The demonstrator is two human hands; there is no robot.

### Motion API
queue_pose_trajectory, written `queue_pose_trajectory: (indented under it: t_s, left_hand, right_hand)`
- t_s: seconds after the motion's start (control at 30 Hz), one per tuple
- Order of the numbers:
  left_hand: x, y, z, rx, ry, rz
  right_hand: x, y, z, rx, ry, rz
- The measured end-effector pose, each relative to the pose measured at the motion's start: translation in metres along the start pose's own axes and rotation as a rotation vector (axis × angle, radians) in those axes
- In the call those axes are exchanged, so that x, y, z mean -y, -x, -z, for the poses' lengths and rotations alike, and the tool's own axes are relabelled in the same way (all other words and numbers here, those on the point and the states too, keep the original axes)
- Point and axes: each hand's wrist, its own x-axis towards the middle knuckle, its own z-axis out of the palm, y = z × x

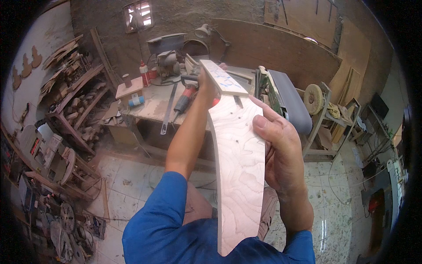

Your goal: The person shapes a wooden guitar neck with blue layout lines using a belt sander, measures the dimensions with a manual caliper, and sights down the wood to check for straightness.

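On my left, a workbench carries a power tool and a red-capped bottle. My left hand is closed around the far end of a flat wood strip. My right hand grips the edge of the long curved plywood piece, held upright before my chest. A belt sander sits behind it.

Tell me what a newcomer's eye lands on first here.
A long curved pale plywood board fills the centre, gripped at its right edge by the right hand. The left hand holds its far end, beside a small flat wooden piece. Behind stands a cluttered dusty workbench.
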Motion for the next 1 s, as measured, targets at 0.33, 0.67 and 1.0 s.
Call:
queue_pose_trajectory:
  t_s: [0.33,0.67,1.0]
  left_hand:
    - [0.010,-0.032,0.017,0.023,0.028,0.030]
    - [0.004,-0.006,0.005,0.081,0.028,0.022]
    - [-0.017,0.024,0.002,0.189,0.023,0.134]
  right_hand:
    - [0.001,-0.001,0.002,0.015,-0.020,0.009]
    - [0.001,0.000,-0.001,0.007,0.018,0.002]
    - [-0.002,0.000,-0.002,0.027,0.047,-0.004]
